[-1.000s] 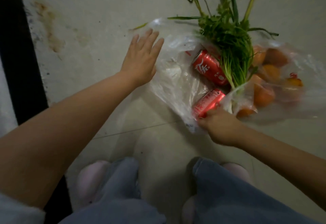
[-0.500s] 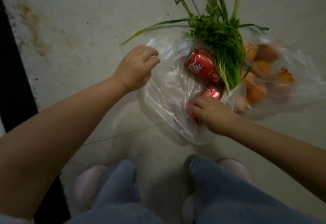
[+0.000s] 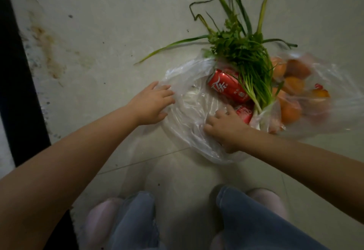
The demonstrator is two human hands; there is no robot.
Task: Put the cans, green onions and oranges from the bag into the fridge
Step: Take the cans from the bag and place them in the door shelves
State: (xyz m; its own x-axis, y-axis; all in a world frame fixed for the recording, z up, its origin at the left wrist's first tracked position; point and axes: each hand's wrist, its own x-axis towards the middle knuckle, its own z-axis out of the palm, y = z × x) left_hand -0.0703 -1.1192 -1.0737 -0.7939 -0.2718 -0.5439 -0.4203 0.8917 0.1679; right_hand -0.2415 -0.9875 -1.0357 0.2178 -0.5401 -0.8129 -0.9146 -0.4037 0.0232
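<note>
clear bag (image 3: 189,115) lies on the pale floor (image 3: 102,33), centre-right of frame. left hand (image 3: 152,103) flat on the bag's left edge, fingers spread — grasping nothing. right hand (image 3: 226,129) on the plastic beside the lower can (image 3: 244,112); grip unclear. upper can (image 3: 228,86), onions (image 3: 246,58), oranges (image 3: 291,92) — all at the bag.

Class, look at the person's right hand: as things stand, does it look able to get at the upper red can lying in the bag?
Probably yes. The right hand rests at the lower can, and the upper red can lies just beyond in the open plastic bag. Only green onion stalks lie along its far side.
</note>
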